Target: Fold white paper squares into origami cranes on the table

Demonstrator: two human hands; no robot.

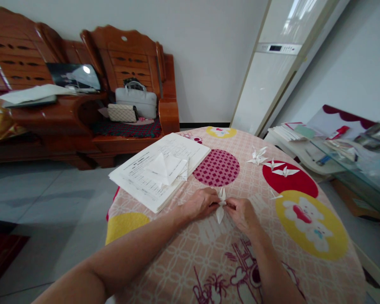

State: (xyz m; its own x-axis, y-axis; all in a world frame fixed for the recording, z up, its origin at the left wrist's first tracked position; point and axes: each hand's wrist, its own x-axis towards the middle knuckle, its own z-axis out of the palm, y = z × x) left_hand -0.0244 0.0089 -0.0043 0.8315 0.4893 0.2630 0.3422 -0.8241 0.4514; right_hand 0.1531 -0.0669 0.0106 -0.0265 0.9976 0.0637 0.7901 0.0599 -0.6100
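A small white paper crane point(221, 203) is pinched between my two hands just above the patterned tablecloth point(190, 253), its wings pointing away from me and toward me. My left hand point(202, 203) closes its fingertips on the crane's left side. From the right, my right hand point(243, 212) grips the opposite side with thumb and finger. Several finished paper cranes sit at the right: a cluster point(258, 156) farther back and one crane point(285, 172) on the red circle. A thin white paper piece point(275, 195) lies nearer, by the yellow circle.
A stack of printed sheets point(136, 169) lies at the table's left, with folded white paper point(164, 168) on top. Beyond stand a wooden bench point(123, 46) with bags point(139, 102) and a tall white air conditioner point(262, 84). A glass-topped side table point(351, 173) holds clutter at right.
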